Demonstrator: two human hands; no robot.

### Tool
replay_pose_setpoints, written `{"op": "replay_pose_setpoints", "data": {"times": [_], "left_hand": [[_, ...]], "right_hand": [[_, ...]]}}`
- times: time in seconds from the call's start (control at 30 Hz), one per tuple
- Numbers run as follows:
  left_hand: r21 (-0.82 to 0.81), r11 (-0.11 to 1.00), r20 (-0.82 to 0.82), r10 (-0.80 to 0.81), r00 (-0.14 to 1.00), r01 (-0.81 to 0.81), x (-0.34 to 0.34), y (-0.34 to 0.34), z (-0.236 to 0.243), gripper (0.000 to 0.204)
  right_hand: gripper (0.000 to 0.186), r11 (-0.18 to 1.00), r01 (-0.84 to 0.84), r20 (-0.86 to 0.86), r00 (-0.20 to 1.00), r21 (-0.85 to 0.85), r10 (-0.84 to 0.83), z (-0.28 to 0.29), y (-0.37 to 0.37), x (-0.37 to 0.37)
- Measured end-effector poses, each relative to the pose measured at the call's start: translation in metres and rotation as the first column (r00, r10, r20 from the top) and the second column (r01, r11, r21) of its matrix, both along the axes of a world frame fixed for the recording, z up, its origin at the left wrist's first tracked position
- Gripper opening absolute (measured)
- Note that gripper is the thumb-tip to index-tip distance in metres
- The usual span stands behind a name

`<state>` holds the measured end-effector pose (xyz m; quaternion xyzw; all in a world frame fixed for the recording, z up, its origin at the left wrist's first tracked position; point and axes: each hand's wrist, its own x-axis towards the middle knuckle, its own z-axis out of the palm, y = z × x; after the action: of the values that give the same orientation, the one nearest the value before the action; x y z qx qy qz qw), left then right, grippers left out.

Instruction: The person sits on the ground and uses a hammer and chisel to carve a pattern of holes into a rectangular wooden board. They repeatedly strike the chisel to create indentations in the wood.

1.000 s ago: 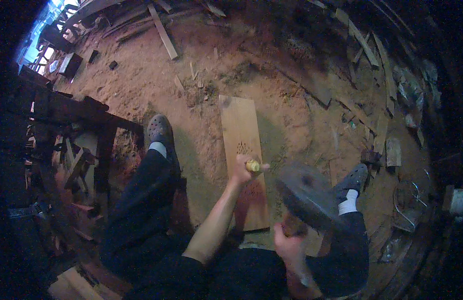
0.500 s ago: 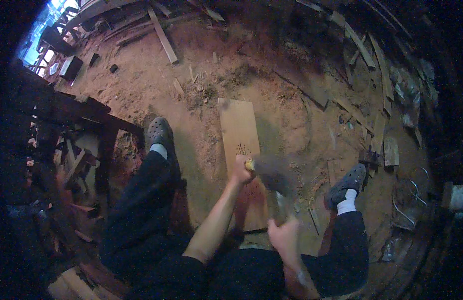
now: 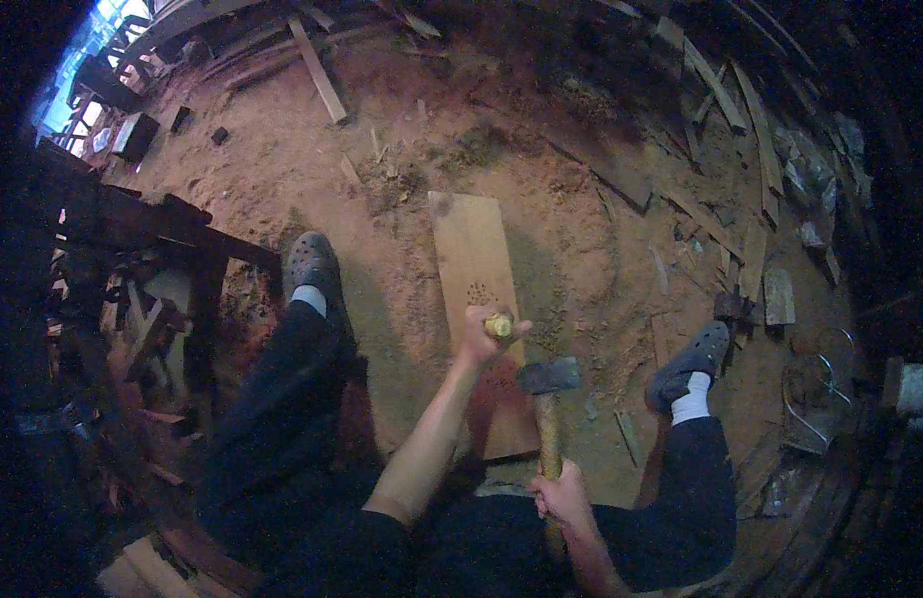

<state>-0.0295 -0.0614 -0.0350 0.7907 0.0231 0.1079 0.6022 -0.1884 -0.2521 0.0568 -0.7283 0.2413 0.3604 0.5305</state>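
Right fingers (image 3: 555, 489) encircle the hammer handle (image 3: 549, 436).

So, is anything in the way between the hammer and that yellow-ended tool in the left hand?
Nothing visible blocks the gap between hammer and yellow-ended tool, though a digit of the left hand sticks out just to the tool's right.

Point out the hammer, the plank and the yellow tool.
Hammer (image 3: 550, 431): head camera view, on the handle, just below the metal end.
Plank (image 3: 470, 244): head camera view, on the bare upper face.
Yellow tool (image 3: 498, 326): head camera view, on its upturned end.
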Motion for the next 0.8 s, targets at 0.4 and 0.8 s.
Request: {"op": "replay_pose_setpoints", "data": {"times": [0.4,0.8], "left_hand": [[-0.020,1.000,-0.228,-0.011,0.974,0.006,0.010,-0.014,-0.003,0.029],[-0.231,0.889,-0.675,0.146,0.723,-0.395,0.098,0.001,-0.002,0.019]], "right_hand": [[0.017,0.999,0.018,-0.207,0.978,-0.032,-0.025,-0.047,-0.011,-0.012],[0.019,0.978,-0.134,0.006,0.991,-0.158,0.137,-0.070,-0.021,-0.027]]}}
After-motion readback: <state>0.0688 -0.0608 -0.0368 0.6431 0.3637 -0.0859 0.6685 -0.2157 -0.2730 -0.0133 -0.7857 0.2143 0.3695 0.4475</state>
